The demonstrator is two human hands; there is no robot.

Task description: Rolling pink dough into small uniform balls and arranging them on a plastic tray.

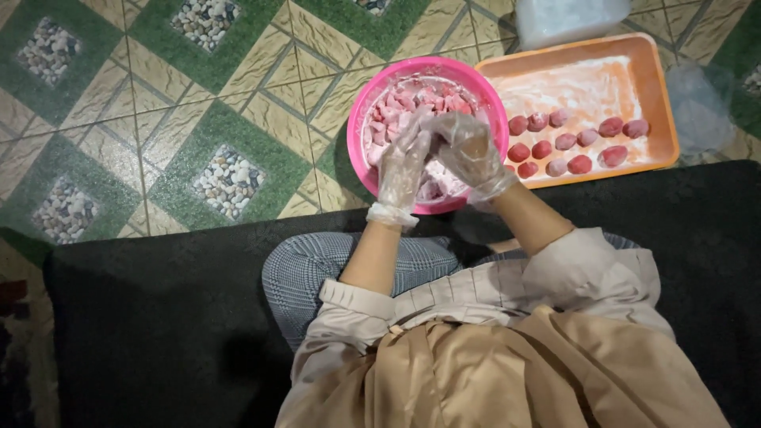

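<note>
Both my hands wear thin clear plastic gloves and meet over a pink plastic bowl on the tiled floor. The bowl holds several pink dough pieces dusted with white flour. My left hand and my right hand press together around something small above the bowl; what lies between the palms is hidden. To the right, an orange tray dusted with flour carries several rounded pink dough balls in two loose rows.
A clear plastic container stands beyond the tray, and a crumpled clear plastic bag lies at its right. I sit on a black mat with checked trousers showing. The floor has green and beige tiles with pebble insets.
</note>
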